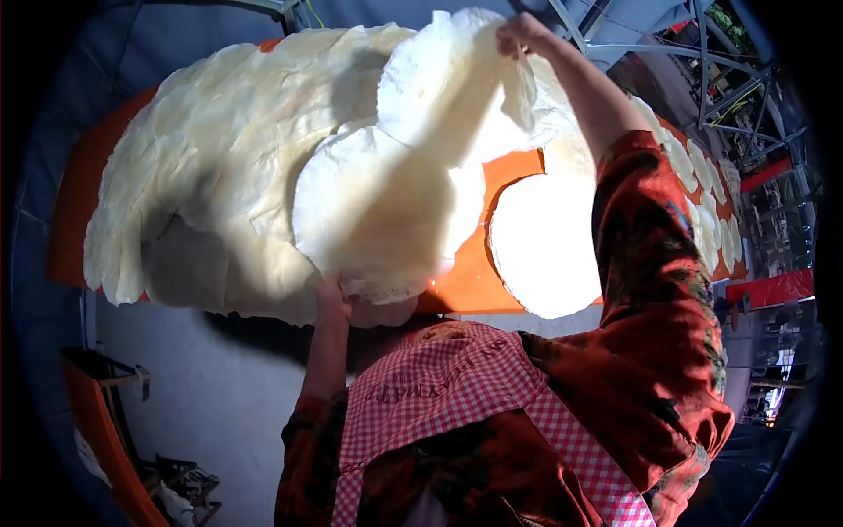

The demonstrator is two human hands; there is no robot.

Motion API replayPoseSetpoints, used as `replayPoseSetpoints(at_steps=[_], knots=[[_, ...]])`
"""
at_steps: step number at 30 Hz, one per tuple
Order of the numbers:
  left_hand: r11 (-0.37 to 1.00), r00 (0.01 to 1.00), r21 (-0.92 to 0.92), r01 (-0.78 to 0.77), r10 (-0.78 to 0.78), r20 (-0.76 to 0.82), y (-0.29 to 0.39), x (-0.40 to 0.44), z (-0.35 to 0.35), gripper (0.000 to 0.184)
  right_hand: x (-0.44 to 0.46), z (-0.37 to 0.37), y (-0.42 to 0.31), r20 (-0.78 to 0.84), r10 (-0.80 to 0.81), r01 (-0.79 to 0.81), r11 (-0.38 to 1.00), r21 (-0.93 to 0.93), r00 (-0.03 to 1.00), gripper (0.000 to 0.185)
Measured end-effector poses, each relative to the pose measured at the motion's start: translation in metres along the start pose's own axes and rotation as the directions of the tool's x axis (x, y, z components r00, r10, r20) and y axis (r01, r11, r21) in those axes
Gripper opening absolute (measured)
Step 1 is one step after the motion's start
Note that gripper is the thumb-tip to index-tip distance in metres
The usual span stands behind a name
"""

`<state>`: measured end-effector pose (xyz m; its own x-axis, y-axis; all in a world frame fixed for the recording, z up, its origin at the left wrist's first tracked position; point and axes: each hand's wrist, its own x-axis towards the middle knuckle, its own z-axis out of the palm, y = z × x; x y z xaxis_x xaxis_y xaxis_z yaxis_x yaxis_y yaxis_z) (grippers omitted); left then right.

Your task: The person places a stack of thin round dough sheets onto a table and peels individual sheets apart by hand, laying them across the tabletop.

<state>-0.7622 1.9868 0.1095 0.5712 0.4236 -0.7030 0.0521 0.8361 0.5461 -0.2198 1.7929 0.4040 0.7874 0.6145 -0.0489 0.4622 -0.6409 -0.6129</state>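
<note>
Large pale round sheets [211, 132] overlap in a thick layer over the left part of an orange surface [474, 281]. At the far edge my right hand [520, 37] is closed on the edge of a pale sheet [439, 79], which hangs in folds below the fingers. My left hand [333, 299] is at the near edge, by the lower rim of another round sheet [378, 202]; its fingers are partly hidden beneath the sheets. To the right, a brightly lit round sheet [549, 246] lies on the orange surface, close to my right sleeve.
More round sheets [702, 193] lie on orange at the far right. Metal frame bars [702, 61] stand behind them. At the lower left are an orange panel [101, 430] and a dark folding frame [184, 487] on the grey floor [202, 386].
</note>
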Motion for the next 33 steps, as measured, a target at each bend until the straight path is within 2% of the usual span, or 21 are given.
replayPoseSetpoints(at_steps=[1, 2, 3, 5, 8, 9, 10, 11, 12, 13, 14, 15, 17, 18, 19, 22, 25, 26, 29, 30, 33], knots=[[1.0, 0.999, -0.015, -0.011, 0.012, 0.035, 0.0, 0.001, -0.001, 0.036, 0.006, -0.011, -0.009, -0.037, -0.049, 0.049, 0.999, 0.013, 0.998, 0.024], [0.999, 0.997, -0.032, -0.02, 0.022, 0.067, 0.0, 0.002, -0.002, 0.036, 0.008, -0.019, -0.031, -0.014, -0.089, 0.087, 0.993, -0.083, 0.996, 0.021], [0.998, 0.995, -0.05, -0.025, 0.03, 0.098, -0.001, 0.002, -0.003, 0.036, 0.018, -0.021, -0.035, 0.01, -0.212, 0.211, 0.976, 0.058, 0.977, 0.017], [1.0, 0.997, -0.022, -0.007, 0.009, 0.08, -0.004, -0.001, -0.007, 0.037, -0.048, -0.026, -0.107, 0.003, -0.066, 0.066, 0.998, -0.004, 0.998, 0.028], [0.998, 1.0, 0.055, 0.015, -0.016, 0.022, 0.009, -0.015, 0.001, 0.037, -0.043, -0.013, -0.117, 0.059, 0.024, -0.021, 0.999, -0.043, 0.998, 0.027], [0.997, 1.0, 0.07, 0.022, -0.022, -0.003, 0.01, -0.019, 0.006, 0.037, -0.046, 0.003, -0.121, 0.097, -0.129, 0.134, 0.99, -0.045, 0.987, 0.029], [0.999, 0.999, 0.036, 0.009, -0.011, 0.037, 0.007, -0.023, 0.005, 0.037, -0.032, 0.03, -0.107, 0.194, -0.342, 0.361, 0.93, -0.071, 0.92, 0.017], [1.0, 0.997, 0.002, -0.004, 0.004, 0.072, 0.007, -0.025, 0.002, 0.037, -0.094, 0.052, -0.146, 0.158, -0.433, 0.455, 0.877, -0.154, 0.888, 0.017], [0.999, 0.994, -0.031, -0.019, 0.022, 0.108, 0.009, -0.027, 0.001, 0.037, -0.113, 0.083, -0.154, 0.168, -0.437, 0.467, 0.798, -0.382, 0.884, 0.016], [0.998, 0.996, 0.003, -0.055, 0.055, 0.075, 0.011, -0.032, 0.004, 0.037, -0.131, 0.129, -0.146, 0.083, -0.459, 0.449, 0.792, -0.414, 0.885, 0.014], [0.995, 0.996, 0.041, -0.086, 0.085, 0.041, 0.014, -0.041, 0.011, 0.037, -0.15, 0.169, -0.137, 0.147, -0.487, 0.488, 0.708, -0.51, 0.861, 0.017], [0.99, 0.993, 0.082, -0.116, 0.115, 0.011, 0.017, -0.049, 0.017, 0.037, -0.18, 0.209, -0.142, 0.215, -0.348, 0.409, 0.755, -0.512, 0.913, 0.017], [0.986, 0.99, 0.086, -0.141, 0.141, 0.006, 0.017, -0.054, 0.024, 0.035, -0.222, 0.31, -0.1, 0.162, -0.432, 0.461, 0.805, -0.374, 0.887, 0.017], [0.985, 0.988, 0.076, -0.156, 0.155, 0.025, 0.012, -0.046, 0.021, 0.035, -0.244, 0.329, -0.104, 0.228, -0.385, 0.444, 0.832, -0.333, 0.894, 0.016], [0.983, 0.985, 0.067, -0.169, 0.166, 0.043, 0.01, -0.046, 0.023, 0.036, -0.259, 0.339, -0.107, 0.296, -0.336, 0.42, 0.86, -0.292, 0.894, 0.015], [0.98, 0.978, 0.096, -0.174, 0.16, 0.137, 0.004, -0.061, 0.031, 0.032, -0.275, 0.331, -0.11, 0.145, -0.45, 0.472, 0.815, -0.335, 0.881, 0.011], [0.983, 0.966, 0.064, -0.172, 0.156, 0.204, 0.006, -0.067, 0.038, 0.025, -0.283, 0.318, -0.131, 0.101, -0.565, 0.56, 0.746, -0.361, 0.819, 0.011], [0.974, 0.963, 0.085, -0.212, 0.193, 0.19, -0.001, -0.057, 0.032, 0.022, -0.289, 0.327, -0.135, 0.156, -0.548, 0.556, 0.711, -0.43, 0.822, 0.013], [0.946, 0.944, 0.143, -0.289, 0.257, 0.207, -0.019, -0.03, 0.021, 0.02, -0.301, 0.356, -0.126, 0.218, -0.488, 0.534, 0.777, -0.333, 0.845, 0.02], [0.947, 0.94, 0.155, -0.283, 0.242, 0.239, -0.016, -0.033, 0.022, 0.022, -0.3, 0.361, -0.116, 0.29, -0.559, 0.629, 0.714, -0.308, 0.777, 0.029], [0.861, 0.911, 0.347, -0.371, 0.266, 0.314, -0.013, -0.045, 0.018, 0.026, -0.317, 0.34, -0.145, 0.197, -0.432, 0.475, 0.804, -0.357, 0.88, 0.034]])
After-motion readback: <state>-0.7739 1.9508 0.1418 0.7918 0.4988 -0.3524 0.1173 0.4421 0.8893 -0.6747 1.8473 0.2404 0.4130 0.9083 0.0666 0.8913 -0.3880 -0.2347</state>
